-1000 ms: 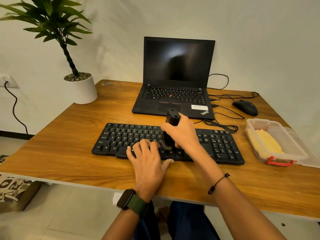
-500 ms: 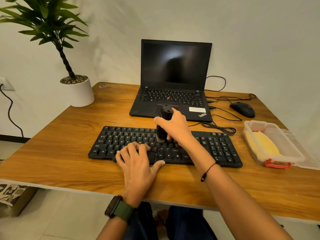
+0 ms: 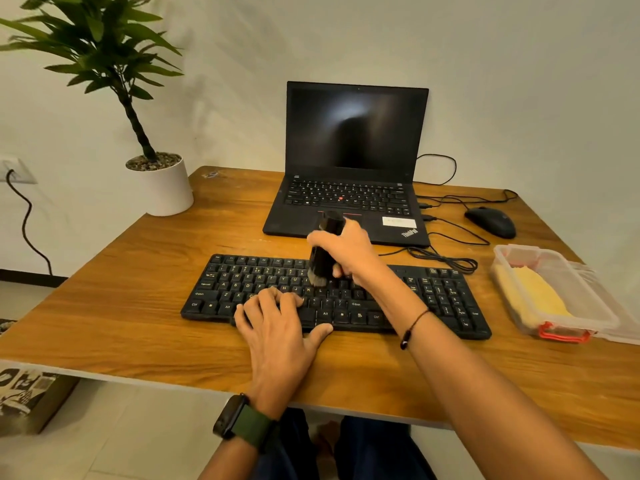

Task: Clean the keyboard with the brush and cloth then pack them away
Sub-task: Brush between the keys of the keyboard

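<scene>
On my feed: black keyboard (image 3: 336,296) lies flat near the front of the wooden bench (image 3: 114,306), long side parallel to the front edge. Right hand (image 3: 346,251) has its grip curled round the black brush (image 3: 325,249), held roughly upright, handle end up, pale bristles down & touching the keys approx mid-kbd, upper letter rows. Left hand (image 3: 277,323) lies flat on the kbd's lower rows, fingers spread & straight, pressing on the keys, thumb off the front edge on the bench; nothing pinched in it. Green-strap watch (image 3: 242,419) on the left wrist, dark cord bracelet (image 3: 414,329) on the right.

Yellow cloth (image 3: 530,299) sits inside the clear plastic box (image 3: 585,292) w/ red clip, right of the kbd, apart from it. Can't tell if the clear sheet beside the box is its lid.

Behind the kbd: open laptop (image 3: 349,161), screen dark. Black mouse (image 3: 490,221) to its right w/ cables. Potted plant (image 3: 152,168) at the bench's back-left corner.
</scene>
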